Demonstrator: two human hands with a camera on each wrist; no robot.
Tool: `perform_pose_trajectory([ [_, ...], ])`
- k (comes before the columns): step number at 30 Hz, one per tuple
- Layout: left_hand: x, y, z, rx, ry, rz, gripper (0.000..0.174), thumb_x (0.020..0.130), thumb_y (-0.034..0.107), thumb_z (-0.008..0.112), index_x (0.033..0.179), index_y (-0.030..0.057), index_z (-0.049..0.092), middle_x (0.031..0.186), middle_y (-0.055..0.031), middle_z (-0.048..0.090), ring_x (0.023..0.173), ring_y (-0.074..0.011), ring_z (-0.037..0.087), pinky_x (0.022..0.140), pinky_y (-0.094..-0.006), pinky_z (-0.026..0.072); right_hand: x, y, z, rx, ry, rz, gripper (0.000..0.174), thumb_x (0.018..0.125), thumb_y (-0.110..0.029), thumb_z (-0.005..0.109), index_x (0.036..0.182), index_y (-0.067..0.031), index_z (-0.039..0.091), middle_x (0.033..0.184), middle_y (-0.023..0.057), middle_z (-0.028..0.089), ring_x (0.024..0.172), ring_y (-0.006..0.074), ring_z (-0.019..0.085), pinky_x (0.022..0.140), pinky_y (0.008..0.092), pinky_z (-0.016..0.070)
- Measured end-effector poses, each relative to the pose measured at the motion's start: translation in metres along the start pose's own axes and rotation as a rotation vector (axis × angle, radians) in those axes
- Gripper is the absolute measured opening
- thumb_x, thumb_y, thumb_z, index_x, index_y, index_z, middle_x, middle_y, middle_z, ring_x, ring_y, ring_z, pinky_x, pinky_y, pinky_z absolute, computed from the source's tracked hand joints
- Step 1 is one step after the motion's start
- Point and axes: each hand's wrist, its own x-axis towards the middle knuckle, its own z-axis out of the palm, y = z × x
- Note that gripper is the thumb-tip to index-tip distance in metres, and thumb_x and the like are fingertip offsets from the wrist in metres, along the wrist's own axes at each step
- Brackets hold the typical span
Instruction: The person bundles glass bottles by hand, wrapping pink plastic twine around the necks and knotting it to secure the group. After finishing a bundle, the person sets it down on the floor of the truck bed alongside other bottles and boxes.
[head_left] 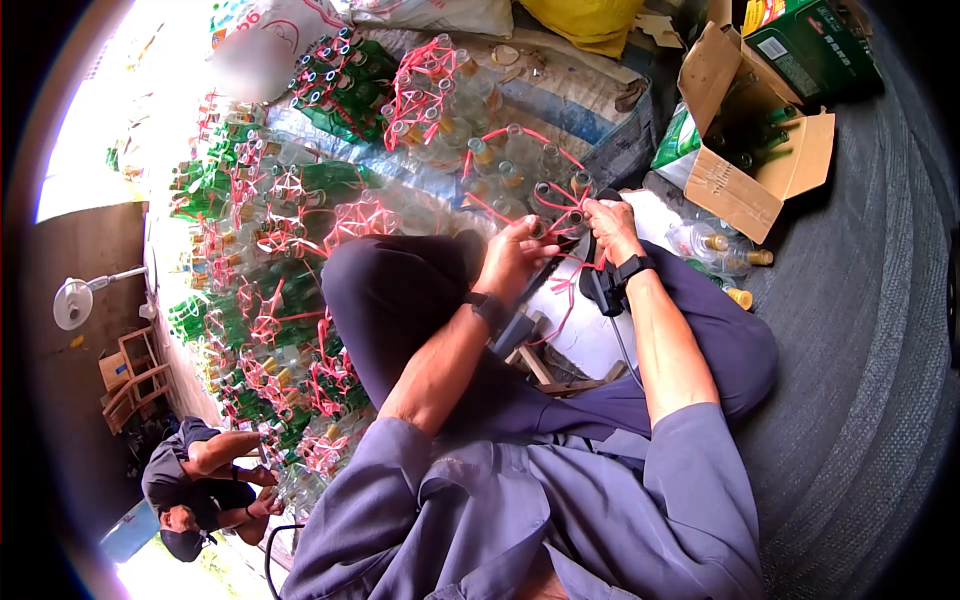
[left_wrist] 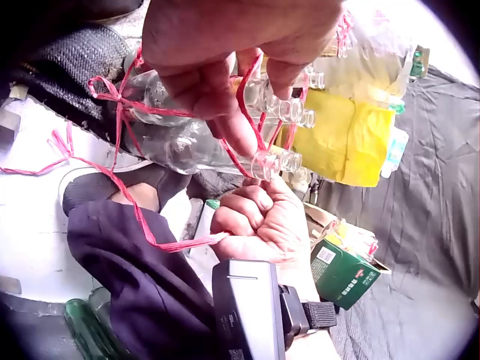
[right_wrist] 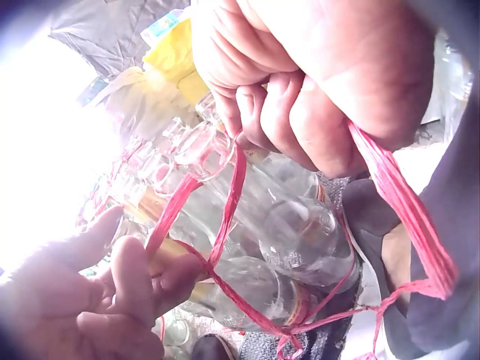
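Observation:
Red plastic twine [right_wrist: 405, 210] loops around the necks of several clear glass bottles [left_wrist: 176, 146], which stand bunched in front of the person's crossed legs. My right hand [head_left: 614, 228] is curled into a fist around a length of this twine, its fingertips right at a bottle mouth [right_wrist: 202, 150]. A strand hangs down from under that fist. On the other side of the necks, my left hand [head_left: 512, 258] pinches another strand between thumb and fingers, as the right wrist view shows. Its fingers [left_wrist: 232, 131] reach in among the bottle necks in the left wrist view.
Many green bottles [head_left: 330, 185] and clear bottles tied with red twine crowd the left side. An opened cardboard box [head_left: 735, 195] holds green bottles at the right. Loose clear bottles [head_left: 715, 245] lie near the right knee. Another person [head_left: 200, 480] crouches at lower left.

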Motion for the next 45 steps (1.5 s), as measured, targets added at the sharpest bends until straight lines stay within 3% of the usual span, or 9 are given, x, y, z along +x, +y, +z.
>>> perform_pose_trajectory([
  [2,0.0,-0.001,-0.002,-0.003,-0.004,0.016,0.024,0.094,0.03,0.064,0.111,0.0134,0.061,0.097,-0.0126,0.069,0.077,-0.0232,0.069,0.066,-0.031,0.0485,0.0,0.0,0.001,-0.039,-0.02,-0.007,0.022,0.081,-0.027,0.067,0.068,-0.0109,0.06,0.054,-0.0075,0.048,0.039,0.0035,0.038,0.035,0.0224,0.0213],
  [22,-0.013,-0.008,-0.003,0.214,0.076,0.145,0.032,0.094,0.03,0.065,0.113,0.0072,0.056,0.078,-0.0101,0.067,0.057,-0.0176,0.06,0.054,-0.0297,0.0466,0.01,0.011,0.001,-0.039,-0.036,-0.053,0.022,0.085,-0.025,0.066,0.069,-0.0117,0.06,0.055,-0.0087,0.049,0.037,0.0025,0.036,0.033,0.0211,0.0216],
  [24,-0.015,-0.014,-0.01,0.739,0.258,0.387,0.03,0.092,0.03,0.066,0.105,0.0051,0.058,0.077,-0.0097,0.067,0.057,-0.0172,0.059,0.051,-0.0311,0.0439,0.009,0.009,0.003,-0.046,-0.046,-0.081,0.022,0.085,-0.024,0.066,0.068,-0.0118,0.06,0.055,-0.0088,0.049,0.037,0.0024,0.036,0.033,0.0211,0.0217],
  [27,-0.03,-0.014,-0.006,1.125,0.291,0.809,0.026,0.089,0.026,0.069,0.099,0.0037,0.059,0.071,-0.008,0.064,0.051,-0.0168,0.053,0.05,-0.0324,0.0427,0.009,0.007,0.004,-0.112,-0.015,-0.133,0.029,0.078,-0.025,0.061,0.065,0.0006,0.067,0.059,0.013,0.063,0.053,0.0203,0.056,0.055,0.0361,0.0418],
  [29,-0.057,0.008,0.023,1.34,0.37,0.657,0.021,0.082,0.017,0.072,0.096,0.0049,0.062,0.077,-0.0083,0.064,0.063,-0.0213,0.059,0.059,-0.0351,0.0477,0.011,0.008,0.006,-0.142,0.013,-0.128,0.03,0.078,-0.024,0.06,0.066,0.0015,0.067,0.06,0.0135,0.063,0.053,0.0207,0.057,0.056,0.0365,0.0422],
  [31,-0.054,0.018,0.029,1.571,0.279,1.222,0.027,0.076,0.016,0.075,0.099,0.0079,0.063,0.087,-0.0082,0.065,0.086,-0.0273,0.062,0.073,-0.0375,0.0494,0.007,0.006,0.006,-0.138,0.015,-0.148,0.03,0.078,-0.024,0.06,0.066,0.0018,0.067,0.06,0.0139,0.063,0.053,0.0207,0.057,0.056,0.0366,0.0424],
  [32,-0.046,0.017,0.031,1.591,0.279,1.157,0.03,0.072,0.019,0.076,0.098,0.0093,0.064,0.095,-0.0075,0.066,0.103,-0.03,0.058,0.087,-0.0409,0.0454,0.007,0.007,0.006,-0.138,0.011,-0.169,0.03,0.079,-0.024,0.06,0.066,0.0021,0.067,0.06,0.0143,0.063,0.054,0.0208,0.058,0.056,0.0367,0.0425],
  [35,-0.024,0.013,0.03,1.745,0.194,1.383,0.03,0.072,0.021,0.075,0.097,0.0094,0.063,0.092,-0.0077,0.064,0.098,-0.029,0.059,0.093,-0.0442,0.0416,0.008,0.005,0.007,-0.159,0.024,-0.152,0.03,0.079,-0.025,0.06,0.067,0.0024,0.068,0.06,0.0147,0.063,0.054,0.0209,0.058,0.056,0.0368,0.0431],
  [45,0.003,0.002,0.028,2.009,0.21,1.13,0.02,0.072,0.028,0.073,0.088,0.0154,0.069,0.088,-0.0053,0.057,0.097,-0.024,0.059,0.101,-0.0609,0.0301,0.018,0.016,0.009,-0.294,0.01,-0.208,0.031,0.08,-0.027,0.056,0.071,0.0005,0.068,0.07,0.0216,0.065,0.065,0.0314,0.065,0.064,0.0409,0.0474],
])
